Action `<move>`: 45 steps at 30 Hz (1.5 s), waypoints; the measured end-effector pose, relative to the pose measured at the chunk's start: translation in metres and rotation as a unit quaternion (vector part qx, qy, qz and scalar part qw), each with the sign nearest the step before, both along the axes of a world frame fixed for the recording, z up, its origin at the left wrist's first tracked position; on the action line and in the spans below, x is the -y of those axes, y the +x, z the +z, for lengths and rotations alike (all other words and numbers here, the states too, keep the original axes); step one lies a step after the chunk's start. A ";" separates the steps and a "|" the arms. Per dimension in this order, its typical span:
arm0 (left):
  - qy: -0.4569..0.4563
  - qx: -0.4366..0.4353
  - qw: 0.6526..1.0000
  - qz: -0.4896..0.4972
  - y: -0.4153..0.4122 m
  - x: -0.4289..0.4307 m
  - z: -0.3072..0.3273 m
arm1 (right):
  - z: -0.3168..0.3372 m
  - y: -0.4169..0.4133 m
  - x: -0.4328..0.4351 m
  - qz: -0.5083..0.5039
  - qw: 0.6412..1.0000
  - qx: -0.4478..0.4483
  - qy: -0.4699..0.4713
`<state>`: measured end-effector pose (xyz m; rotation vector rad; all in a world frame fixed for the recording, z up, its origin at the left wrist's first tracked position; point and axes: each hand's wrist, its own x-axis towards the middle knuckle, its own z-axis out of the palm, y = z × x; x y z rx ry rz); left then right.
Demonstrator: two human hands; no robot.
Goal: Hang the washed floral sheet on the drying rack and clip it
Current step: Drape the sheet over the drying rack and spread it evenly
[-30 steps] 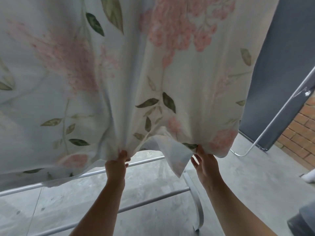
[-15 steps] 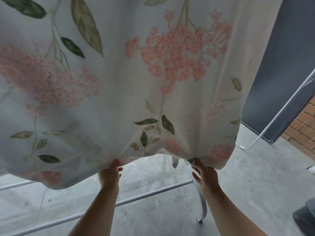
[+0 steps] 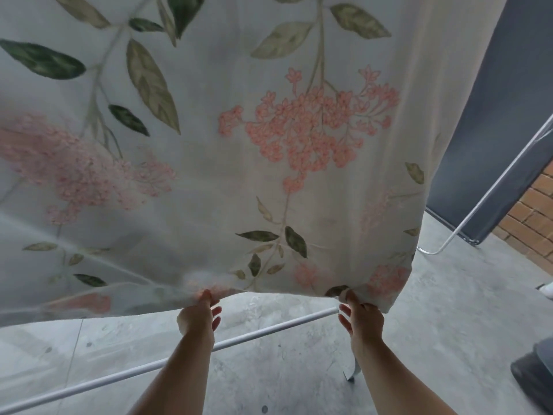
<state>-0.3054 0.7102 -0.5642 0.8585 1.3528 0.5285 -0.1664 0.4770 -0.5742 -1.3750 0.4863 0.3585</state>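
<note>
Floral sheet [image 3: 209, 175]: off-white ground, printed with coral-pink flower clusters, dark green and pale olive leaves, thin olive stems; left part looks greyer, its print fainter. Drying rack rail [image 3: 263, 327]: white. Floor [image 3: 434, 324]: mottled grey concrete. Panel [image 3: 508, 130] at right: dark slate grey. Wall [image 3: 535, 211]: red-orange brick, pale mortar lines.

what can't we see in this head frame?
- Top of the sheet: cut off by the upper edge, so whether it hangs on a rail or is clipped is unknown.
- Rack: mostly behind the sheet.
- Left hand and right hand: fingertips tucked into the hem.
- Dark object: cut off at right.
</note>
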 end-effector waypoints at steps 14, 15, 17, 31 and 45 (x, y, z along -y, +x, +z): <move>-0.036 -0.093 0.857 -0.506 0.051 0.007 0.139 | 0.104 0.000 -0.034 0.194 0.964 0.102 -0.153; -0.033 -0.092 0.843 -0.529 0.055 0.004 0.166 | 0.130 0.005 -0.041 0.188 0.960 0.127 -0.166; -0.021 -0.084 0.822 -0.563 0.061 0.000 0.218 | 0.180 0.011 -0.052 0.185 0.945 0.184 -0.195; 0.254 -0.028 0.776 -0.576 0.104 -0.024 0.734 | 0.697 0.061 -0.100 0.216 0.846 0.458 -0.165; 0.717 0.133 0.541 -0.419 0.110 -0.026 1.049 | 1.009 0.101 -0.109 -0.026 0.736 0.654 -0.172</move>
